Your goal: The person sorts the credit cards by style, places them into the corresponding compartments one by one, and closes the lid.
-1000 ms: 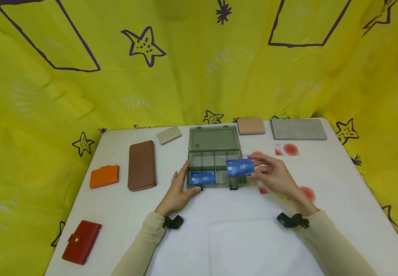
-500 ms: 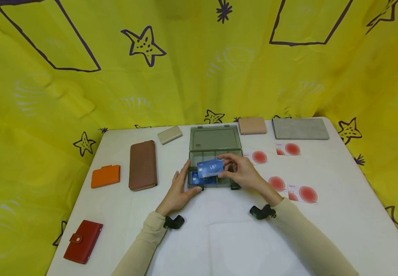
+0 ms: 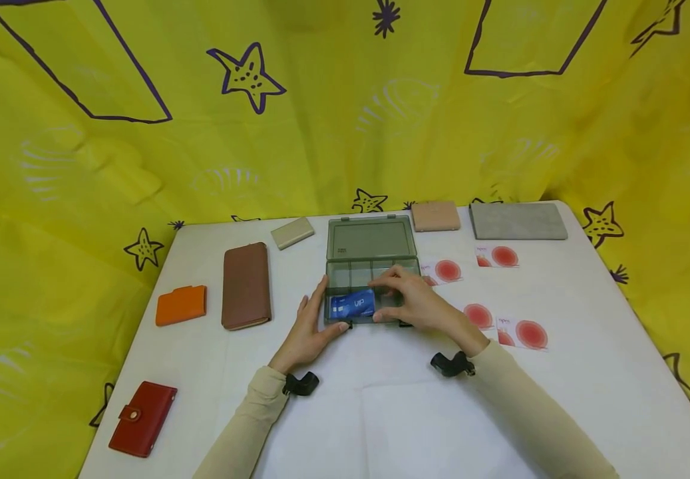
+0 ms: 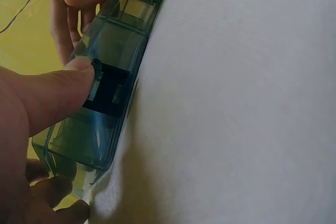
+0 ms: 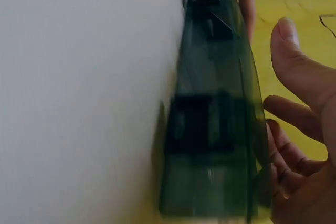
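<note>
A green see-through compartment box (image 3: pixel 348 274) stands with its lid (image 3: pixel 371 239) laid back. My left hand (image 3: pixel 305 336) holds it at its left front corner, fingers along the left side; in the left wrist view the thumb (image 4: pixel 63 90) presses by a dark front latch (image 4: pixel 107 90). In the front left compartment a blue VIP card (image 3: pixel 359 303) lies slightly askew over another blue card. My right hand (image 3: pixel 410 299) is over the box's right half, fingertips just past the card's right end. In the right wrist view its thumb (image 5: pixel 294 51) and fingers stand apart, no card showing between them.
Red-and-white cards (image 3: pixel 521 332) lie right of the box. Behind are a beige case (image 3: pixel 293 233), a pink wallet (image 3: pixel 436 217) and a grey wallet (image 3: pixel 518 221). On the left lie a brown wallet (image 3: pixel 246 286), an orange holder (image 3: pixel 181 305) and a red wallet (image 3: pixel 143 419).
My right hand has carried the blue card left and down into the front left compartment, onto the card there, and has let go of it. The left hand has stayed on the box.
</note>
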Motion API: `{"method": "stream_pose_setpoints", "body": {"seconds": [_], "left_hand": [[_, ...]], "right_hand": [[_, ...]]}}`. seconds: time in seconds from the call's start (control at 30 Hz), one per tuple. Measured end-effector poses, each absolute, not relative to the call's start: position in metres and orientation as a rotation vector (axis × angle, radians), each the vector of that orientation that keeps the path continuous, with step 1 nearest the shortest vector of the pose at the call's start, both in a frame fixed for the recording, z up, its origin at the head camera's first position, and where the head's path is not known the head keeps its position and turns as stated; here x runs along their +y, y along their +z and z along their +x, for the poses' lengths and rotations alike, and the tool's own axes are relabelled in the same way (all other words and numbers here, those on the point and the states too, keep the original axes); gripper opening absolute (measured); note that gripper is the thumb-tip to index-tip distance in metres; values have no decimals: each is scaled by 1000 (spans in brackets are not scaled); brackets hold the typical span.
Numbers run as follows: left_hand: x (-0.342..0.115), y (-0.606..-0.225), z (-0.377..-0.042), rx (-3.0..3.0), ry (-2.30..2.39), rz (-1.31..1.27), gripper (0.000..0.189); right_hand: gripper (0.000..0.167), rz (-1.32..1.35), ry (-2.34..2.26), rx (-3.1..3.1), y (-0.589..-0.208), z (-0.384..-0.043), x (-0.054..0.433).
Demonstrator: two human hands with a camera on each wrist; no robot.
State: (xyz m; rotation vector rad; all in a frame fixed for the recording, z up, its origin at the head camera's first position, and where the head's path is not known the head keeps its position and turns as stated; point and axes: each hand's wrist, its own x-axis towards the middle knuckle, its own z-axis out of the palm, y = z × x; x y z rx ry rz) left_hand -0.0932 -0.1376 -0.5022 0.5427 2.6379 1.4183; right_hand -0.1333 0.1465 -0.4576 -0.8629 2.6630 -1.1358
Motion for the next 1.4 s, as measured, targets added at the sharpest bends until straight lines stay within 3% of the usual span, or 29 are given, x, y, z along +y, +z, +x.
{"method": "stream_pose_setpoints", "body": {"seconds": [0.2,0.53,1.2,1.4], "left_hand": [[-138,-504,-95,2637,1427,547,100],[-141,-501,-93,2644,1423,537,100],[-138,-503,-94,2633,1438,559,99],[-138,-503,-94,2634,1423,554,100]], "right_hand": [[70,-743,-1314,2720,-453,-150,193],[73,-521,-1056,2760,-460,-183,266],[24,-564,-950,2791,-468,-177,282],[40,-468,-1196,2737,-464,-170,287]]}}
